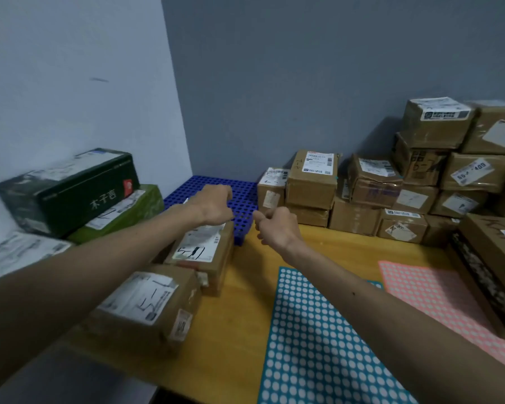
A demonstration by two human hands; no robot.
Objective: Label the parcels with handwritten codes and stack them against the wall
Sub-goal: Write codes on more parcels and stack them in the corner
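1. As we look down along both forearms, the left hand (213, 204) hovers at the far end of a brown parcel (207, 252) with its fingers curled downward. We cannot tell whether they touch or pinch its edge.
2. That parcel lies on the yellow worktop (245, 316), left of centre. Its white label shows bold black handwritten marks, and its far end is right beside the blue grid pallet (242, 196).
3. The right hand (274, 225) sits just right of the left one and apart from it, fingers curled toward the palm, with nothing visible in them.
4. Nearer to us, just beside the first parcel, a second parcel (149, 304) also carries a handwritten mark on its label.
5. On the left, a dark green box (67, 191) rests tilted on a light green box (137, 209), both by the pale left wall (70, 68).
6. Far right, we have a stack of brown parcels (312, 182) piled against the grey far wall (274, 83), rising higher toward the right.
7. Near right, a teal dotted sheet (318, 345) and a pink dotted sheet (438, 293) lie flat on the worktop, side by side.
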